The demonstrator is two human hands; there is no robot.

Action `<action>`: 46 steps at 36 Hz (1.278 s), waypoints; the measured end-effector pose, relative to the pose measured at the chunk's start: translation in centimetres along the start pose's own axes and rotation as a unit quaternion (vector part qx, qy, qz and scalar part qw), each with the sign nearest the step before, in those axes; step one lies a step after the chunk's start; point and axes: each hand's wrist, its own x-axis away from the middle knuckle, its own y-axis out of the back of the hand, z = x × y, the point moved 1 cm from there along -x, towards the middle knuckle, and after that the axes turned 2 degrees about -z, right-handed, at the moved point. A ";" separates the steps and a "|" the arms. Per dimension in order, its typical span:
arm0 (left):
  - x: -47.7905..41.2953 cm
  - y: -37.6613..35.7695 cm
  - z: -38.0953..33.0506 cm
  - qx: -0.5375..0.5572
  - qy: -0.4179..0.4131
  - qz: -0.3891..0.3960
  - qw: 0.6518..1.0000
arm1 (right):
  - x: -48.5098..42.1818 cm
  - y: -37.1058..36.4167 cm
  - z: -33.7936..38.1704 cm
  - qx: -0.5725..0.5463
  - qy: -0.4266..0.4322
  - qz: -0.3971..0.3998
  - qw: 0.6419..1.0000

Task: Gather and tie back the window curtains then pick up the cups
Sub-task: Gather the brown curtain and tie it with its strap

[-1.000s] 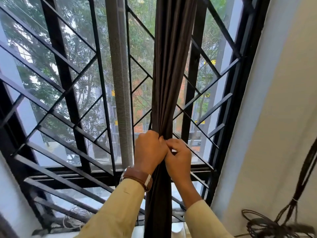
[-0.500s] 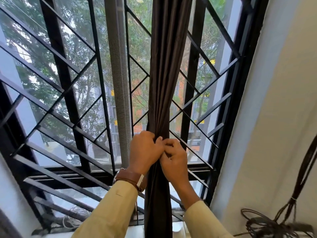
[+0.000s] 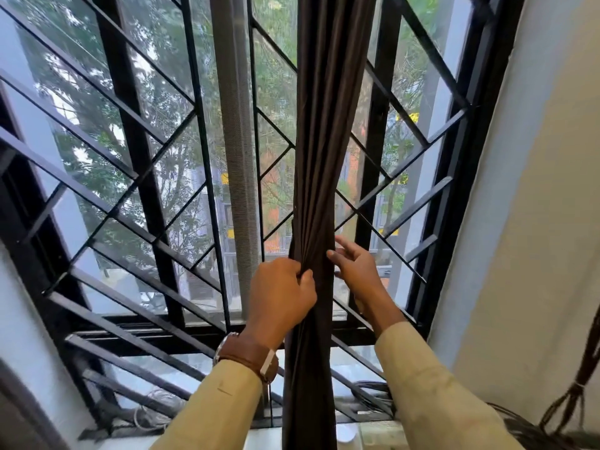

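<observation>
Left hand [image 3: 281, 295]: fingers clamp the bunched curtain.
Curtain [image 3: 328, 141]: dark, gathered into one rope before the window bars [image 3: 136, 131], not yet tied.
Right hand [image 3: 358, 271]: fingers spread, just beside the fabric's right edge.
Risk: the single grip may let folds slip and fan out.

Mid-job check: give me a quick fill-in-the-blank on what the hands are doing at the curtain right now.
1. The left hand grips the bunched dark brown ____.
2. The right hand, its fingers spread, holds ____.
3. The brown-strapped watch sits on the ____ wrist.
Missing words: curtain; nothing; left.
</observation>
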 end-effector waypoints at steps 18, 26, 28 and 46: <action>-1.7 -1.0 -0.6 -0.041 0.052 -0.030 0.997 | 4.3 -1.5 -2.5 0.023 0.114 -0.147 0.982; -1.5 -1.9 -2.0 -0.034 0.055 -0.028 0.998 | 5.7 -2.9 -2.3 0.050 0.184 -0.133 0.973; -1.5 -1.8 -1.9 -0.022 0.065 -0.026 0.997 | 5.8 -2.8 -2.4 0.051 0.191 -0.126 0.972; -0.8 -0.9 -1.0 0.042 0.071 -0.003 0.997 | 5.3 -1.9 -2.0 0.058 0.194 -0.036 0.979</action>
